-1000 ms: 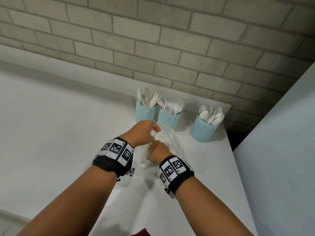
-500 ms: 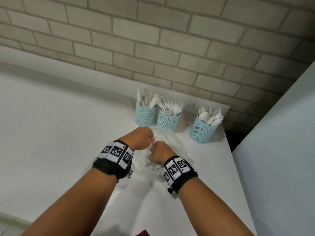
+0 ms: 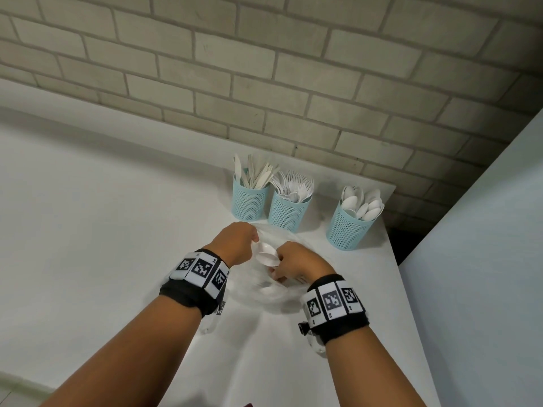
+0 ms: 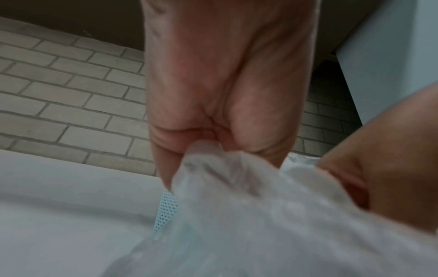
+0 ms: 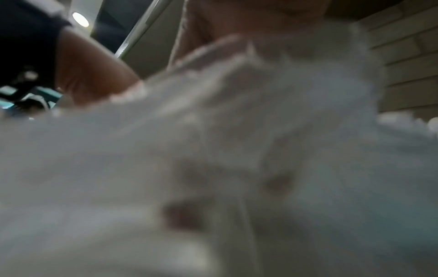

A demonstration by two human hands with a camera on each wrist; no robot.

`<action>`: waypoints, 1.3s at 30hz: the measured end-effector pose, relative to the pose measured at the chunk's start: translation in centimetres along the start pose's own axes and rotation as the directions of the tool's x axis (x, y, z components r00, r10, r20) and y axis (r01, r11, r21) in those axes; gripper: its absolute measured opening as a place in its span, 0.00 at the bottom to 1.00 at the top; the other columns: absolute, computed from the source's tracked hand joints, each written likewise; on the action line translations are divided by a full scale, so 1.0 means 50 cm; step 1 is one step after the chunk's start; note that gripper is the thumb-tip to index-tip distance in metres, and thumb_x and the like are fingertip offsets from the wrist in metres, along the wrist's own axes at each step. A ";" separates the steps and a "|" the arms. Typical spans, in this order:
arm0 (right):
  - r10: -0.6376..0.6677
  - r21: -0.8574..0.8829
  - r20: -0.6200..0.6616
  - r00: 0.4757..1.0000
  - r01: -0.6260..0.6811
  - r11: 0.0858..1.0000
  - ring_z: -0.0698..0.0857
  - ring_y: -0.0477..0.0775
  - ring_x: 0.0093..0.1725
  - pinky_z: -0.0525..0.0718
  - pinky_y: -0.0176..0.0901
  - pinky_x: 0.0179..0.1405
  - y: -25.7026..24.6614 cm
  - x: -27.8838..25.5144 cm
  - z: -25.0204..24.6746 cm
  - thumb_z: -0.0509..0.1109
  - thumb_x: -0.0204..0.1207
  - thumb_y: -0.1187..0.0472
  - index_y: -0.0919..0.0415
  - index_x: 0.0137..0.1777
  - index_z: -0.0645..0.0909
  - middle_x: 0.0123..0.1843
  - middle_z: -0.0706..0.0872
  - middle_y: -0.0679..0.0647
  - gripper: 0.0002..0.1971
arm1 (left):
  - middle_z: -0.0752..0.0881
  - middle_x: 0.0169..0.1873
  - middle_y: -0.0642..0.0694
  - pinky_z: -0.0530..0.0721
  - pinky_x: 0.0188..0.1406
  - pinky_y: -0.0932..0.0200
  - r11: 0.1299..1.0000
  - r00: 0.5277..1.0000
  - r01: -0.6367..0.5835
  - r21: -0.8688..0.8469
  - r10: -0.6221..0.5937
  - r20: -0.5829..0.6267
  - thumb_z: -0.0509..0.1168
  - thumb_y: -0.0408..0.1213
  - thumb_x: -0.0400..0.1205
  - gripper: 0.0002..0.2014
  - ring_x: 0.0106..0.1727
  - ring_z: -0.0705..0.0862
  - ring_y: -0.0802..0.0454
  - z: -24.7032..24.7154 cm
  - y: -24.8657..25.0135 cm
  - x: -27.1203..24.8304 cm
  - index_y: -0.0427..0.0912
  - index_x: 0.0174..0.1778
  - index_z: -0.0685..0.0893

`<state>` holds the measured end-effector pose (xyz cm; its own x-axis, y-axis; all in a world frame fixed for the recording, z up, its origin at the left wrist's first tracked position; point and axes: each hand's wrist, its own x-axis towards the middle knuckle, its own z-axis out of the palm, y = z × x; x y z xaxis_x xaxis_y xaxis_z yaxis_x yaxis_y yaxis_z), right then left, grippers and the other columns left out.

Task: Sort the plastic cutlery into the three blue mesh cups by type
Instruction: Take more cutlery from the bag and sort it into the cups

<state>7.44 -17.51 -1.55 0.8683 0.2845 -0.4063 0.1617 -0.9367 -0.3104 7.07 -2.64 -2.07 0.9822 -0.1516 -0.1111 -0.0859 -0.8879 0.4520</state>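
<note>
Three blue mesh cups stand at the table's back right: the left cup (image 3: 250,201) holds knives, the middle cup (image 3: 289,210) forks, the right cup (image 3: 348,227) spoons. In front of them, both hands hold a clear plastic bag (image 3: 270,286) that lies on the table. My left hand (image 3: 242,243) grips a bunched part of the bag (image 4: 213,168) in curled fingers. My right hand (image 3: 289,264) pinches the bag (image 5: 237,131) from the other side. White spoon bowls (image 3: 266,255) show between the two hands. The right wrist view is blurred by the plastic.
A brick wall (image 3: 264,69) runs behind the white table (image 3: 88,230). A pale panel (image 3: 484,259) rises at the right, with a dark gap beside the table's right edge. A sliver of a blue cup (image 4: 166,209) shows in the left wrist view.
The hands have drawn a little apart while holding the bag. White spoon bowls now show between them where only crumpled plastic was seen before.
</note>
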 end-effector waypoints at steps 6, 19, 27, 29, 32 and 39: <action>-0.177 0.432 -0.021 0.984 0.168 0.886 0.86 0.50 0.49 0.78 0.47 0.59 0.009 -0.038 -0.058 0.70 0.74 0.66 0.58 0.46 0.84 0.47 0.89 0.53 0.04 | 0.74 0.71 0.45 0.71 0.66 0.59 0.995 0.982 0.015 0.094 -0.033 0.188 0.61 0.25 0.79 0.25 0.71 0.73 0.48 -0.004 0.000 -0.005 0.45 0.72 0.74; -0.038 0.963 -0.182 0.983 0.186 0.195 0.86 0.54 0.46 0.86 0.45 0.42 -0.022 -0.002 -0.120 0.55 0.86 0.61 0.61 0.45 0.77 0.48 0.86 0.55 0.12 | 0.86 0.55 0.41 0.79 0.60 0.58 0.697 0.972 0.000 -0.717 0.169 0.164 0.63 0.24 0.78 0.15 0.53 0.83 0.52 -0.068 0.050 0.001 0.36 0.60 0.84; -0.061 0.984 -0.120 0.991 0.127 0.127 0.83 0.54 0.48 0.83 0.52 0.49 -0.029 0.013 -0.097 0.53 0.87 0.58 0.60 0.43 0.81 0.65 0.82 0.57 0.16 | 0.85 0.59 0.36 0.80 0.61 0.63 0.483 0.957 0.103 -0.870 0.189 0.218 0.51 0.44 0.88 0.20 0.55 0.85 0.51 -0.030 0.044 0.013 0.33 0.63 0.80; -0.057 0.984 -0.108 0.993 0.115 0.135 0.84 0.53 0.47 0.83 0.50 0.49 -0.030 0.016 -0.094 0.53 0.87 0.57 0.59 0.45 0.82 0.62 0.83 0.55 0.17 | 0.86 0.57 0.38 0.79 0.65 0.60 0.459 0.961 0.083 -0.885 0.200 0.193 0.49 0.45 0.88 0.21 0.57 0.85 0.49 -0.020 0.043 0.013 0.34 0.61 0.81; -0.075 0.978 -0.081 0.994 0.094 0.188 0.84 0.51 0.42 0.83 0.48 0.44 -0.028 0.015 -0.093 0.52 0.87 0.54 0.57 0.47 0.82 0.53 0.86 0.54 0.18 | 0.86 0.54 0.38 0.80 0.65 0.57 0.405 0.965 0.070 -0.912 0.203 0.165 0.50 0.48 0.87 0.23 0.56 0.85 0.48 -0.015 0.041 0.016 0.34 0.63 0.80; -0.131 0.979 -0.113 0.985 0.133 0.157 0.83 0.52 0.47 0.78 0.46 0.42 -0.021 0.027 -0.087 0.55 0.85 0.54 0.58 0.54 0.81 0.51 0.90 0.47 0.13 | 0.79 0.37 0.46 0.85 0.48 0.60 0.265 0.966 0.122 -0.957 0.188 0.175 0.56 0.44 0.85 0.12 0.33 0.81 0.57 -0.009 0.038 0.020 0.40 0.52 0.80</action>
<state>10.49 -17.04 1.95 0.8868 0.3802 -0.2627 -0.3183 0.0903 -0.9437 7.97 -4.27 -0.94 0.9038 -0.3892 -0.1778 0.2571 0.1618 0.9528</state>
